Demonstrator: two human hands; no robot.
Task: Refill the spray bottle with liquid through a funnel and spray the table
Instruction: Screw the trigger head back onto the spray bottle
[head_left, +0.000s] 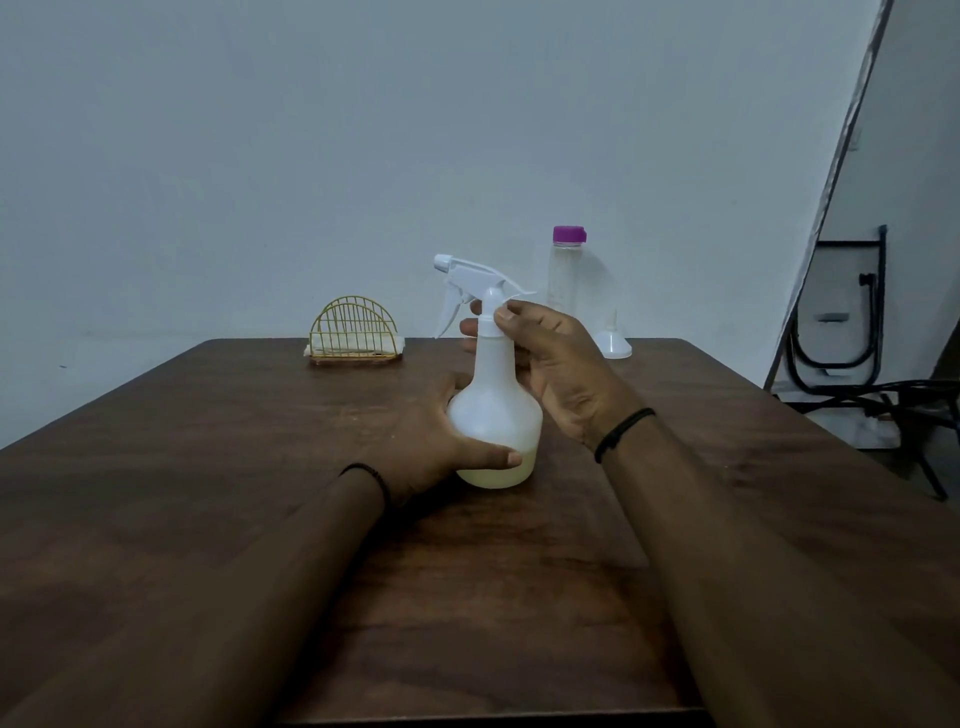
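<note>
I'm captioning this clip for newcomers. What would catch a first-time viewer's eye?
The white spray bottle at the table's centre, a little yellowish liquid at its bottom, gripped low by the left hand while the right hand pinches its neck. Behind stand a purple-capped clear bottle and a funnel set mouth-down.

Both bare forearms reach forward from the lower corners, each with a dark band at the wrist. The left hand sits low, palm turned inward, thumb stretched across the front of the spray bottle near its base. The right hand is raised higher, its fingers and thumb curled round the bottle's neck.
</note>
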